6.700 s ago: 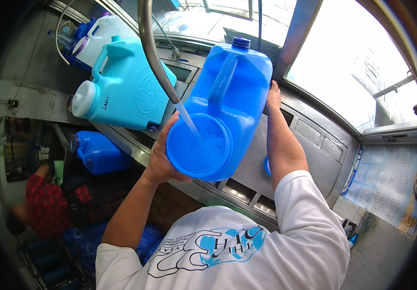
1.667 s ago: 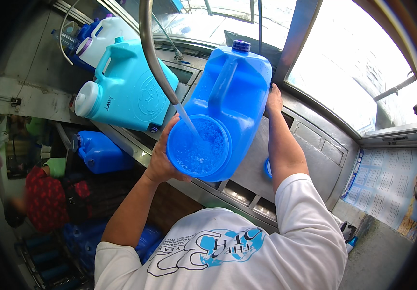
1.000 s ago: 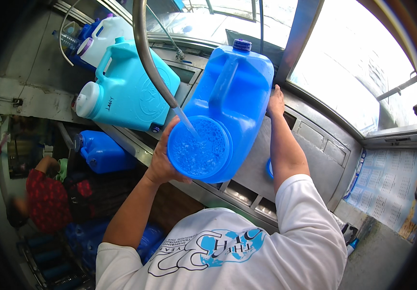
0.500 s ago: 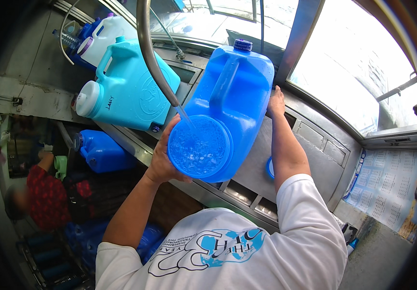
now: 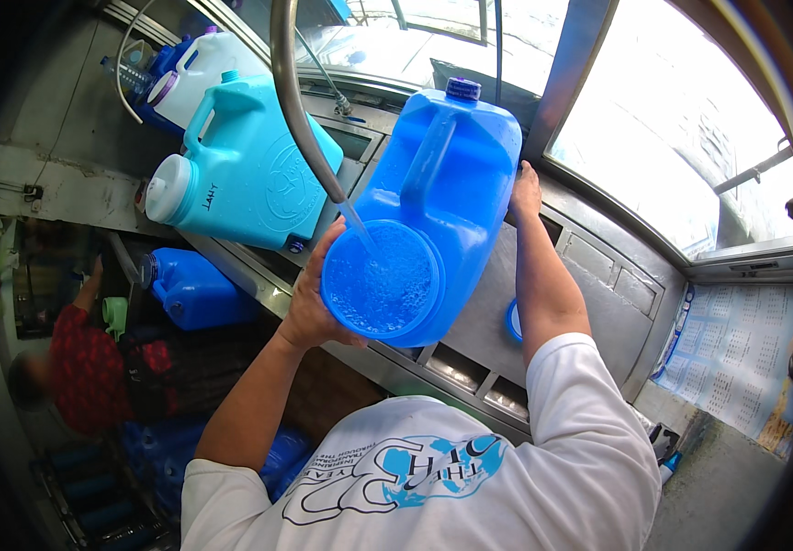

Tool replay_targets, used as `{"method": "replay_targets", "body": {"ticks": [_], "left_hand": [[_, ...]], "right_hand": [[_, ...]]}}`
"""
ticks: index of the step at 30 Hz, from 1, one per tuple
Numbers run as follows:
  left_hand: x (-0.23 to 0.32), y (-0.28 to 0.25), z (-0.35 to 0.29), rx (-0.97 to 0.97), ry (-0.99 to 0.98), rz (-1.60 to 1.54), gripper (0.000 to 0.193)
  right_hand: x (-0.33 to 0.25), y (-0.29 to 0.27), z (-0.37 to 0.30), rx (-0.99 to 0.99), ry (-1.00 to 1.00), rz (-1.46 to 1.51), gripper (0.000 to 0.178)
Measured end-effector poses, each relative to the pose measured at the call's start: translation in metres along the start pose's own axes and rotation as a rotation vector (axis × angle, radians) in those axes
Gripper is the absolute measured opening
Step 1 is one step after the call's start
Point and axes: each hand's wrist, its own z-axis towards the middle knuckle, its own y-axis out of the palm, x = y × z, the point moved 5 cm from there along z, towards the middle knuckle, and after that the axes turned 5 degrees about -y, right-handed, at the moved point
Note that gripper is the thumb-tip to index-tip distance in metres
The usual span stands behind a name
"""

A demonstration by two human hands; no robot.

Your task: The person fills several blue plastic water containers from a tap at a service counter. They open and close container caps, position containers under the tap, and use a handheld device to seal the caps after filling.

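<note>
A blue plastic water jug (image 5: 470,193) stands on the steel counter, its wide round mouth facing up and full of bubbly water. From a curved metal spout (image 5: 297,129), water runs through a clear tip into that mouth. My left hand (image 5: 309,308) is closed around the left side of the jug by the mouth. At the jug's far right side, my right hand (image 5: 527,191) lies against or close beside it; its fingers are mostly hidden. A round blue lid (image 5: 514,320) sits on the counter, partly behind my right forearm.
A turquoise jug (image 5: 254,179) with a white lid stands left of the spout, a pale jug (image 5: 217,78) behind it. Another blue jug (image 5: 199,289) sits lower left. A person in a red top (image 5: 89,372) is at the left. A window frame (image 5: 575,73) borders the counter's far side.
The water in the jug's mouth looks calmer and more finely bubbled. The other person's arm at the left has risen. My hands keep their places.
</note>
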Motion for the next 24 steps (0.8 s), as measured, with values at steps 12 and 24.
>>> {"method": "replay_targets", "body": {"ticks": [12, 24], "left_hand": [[0.002, 0.002, 0.001, -0.024, -0.01, -0.088, 0.141], [-0.001, -0.001, -0.001, -0.041, 0.033, -0.002, 0.146]], "right_hand": [[0.011, 0.0, -0.001, 0.039, -0.062, -0.003, 0.058], [0.046, 0.014, 0.009, -0.098, -0.047, -0.074, 0.06]]}}
